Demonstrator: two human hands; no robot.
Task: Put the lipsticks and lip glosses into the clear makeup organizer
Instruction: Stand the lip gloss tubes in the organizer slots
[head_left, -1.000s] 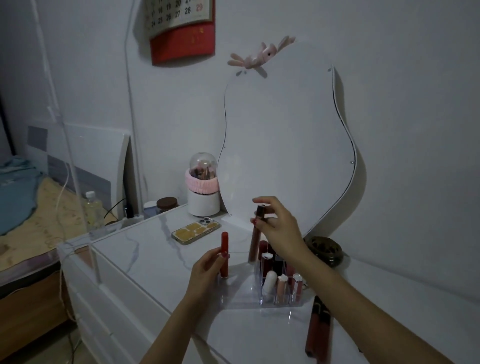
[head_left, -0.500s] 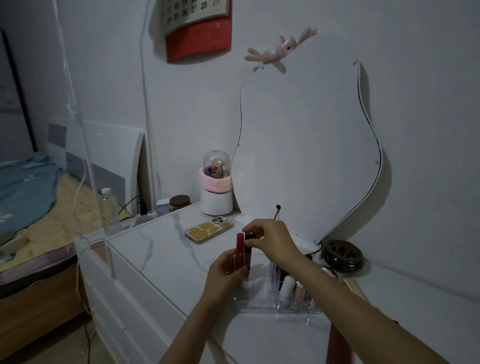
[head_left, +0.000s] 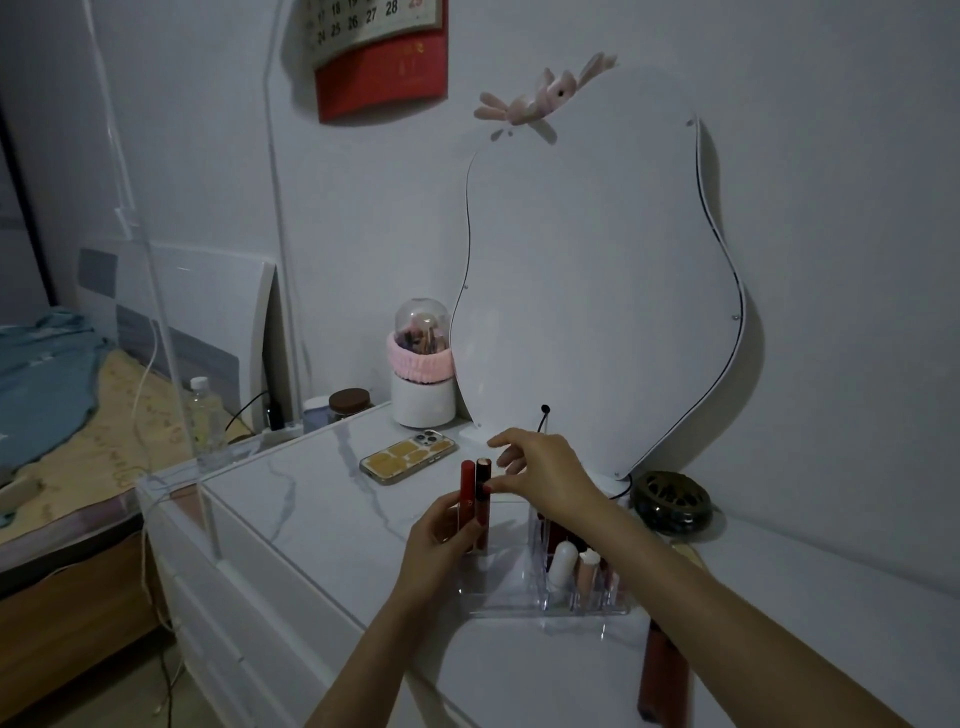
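near frame centre, the left hand (head_left: 447, 525) grips a red lip gloss (head_left: 467, 499) and the right hand (head_left: 540, 475) pinches a darker lip gloss (head_left: 483, 501) over the clear organizer (head_left: 498, 592), several tubes already slotted, two tubes (head_left: 662, 670) left on the counter (head_left: 322, 499) at lower right.

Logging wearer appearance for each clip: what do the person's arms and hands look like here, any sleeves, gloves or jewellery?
Both forearms are bare up to the bottom edge of the picture, with no sleeves in view. The left hand and right hand are ungloved. No watch, bracelet or ring shows on either. A fingertip of the right hand seems to carry red nail polish, though the dim light makes that uncertain.
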